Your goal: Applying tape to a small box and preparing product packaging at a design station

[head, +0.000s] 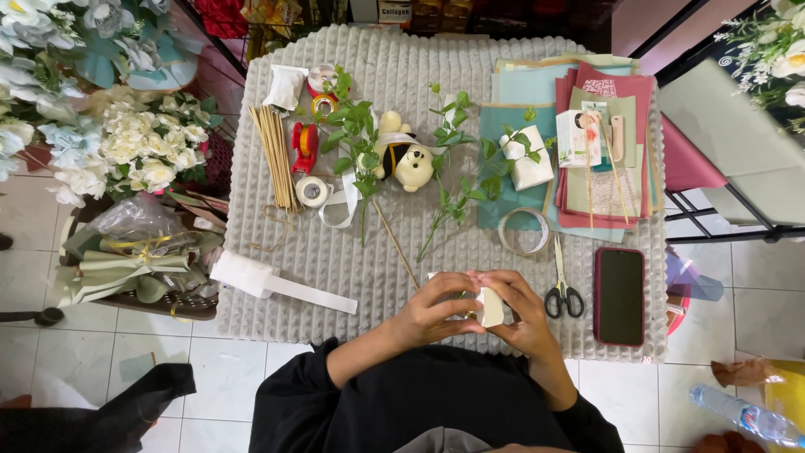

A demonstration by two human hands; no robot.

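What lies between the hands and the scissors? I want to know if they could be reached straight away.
Nothing visible does. The scissors lie on the grey mat just beside the right hand, with bare mat between. Both hands, the left hand too, hold a small white piece.

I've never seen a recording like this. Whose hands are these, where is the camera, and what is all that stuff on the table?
There is no machine here: a person wears a camera on the head, so the one picture looks straight down at their own two bare hands. The left hand and right hand together hold a small white block near the table's front edge. The table is covered by a ribbed grey mat. On it lie scissors, a phone with a red case, a small plush bear, leafy green stems, a bundle of thin wooden sticks, rolls of tape and stacked coloured paper sheets. White flowers stand to the left.
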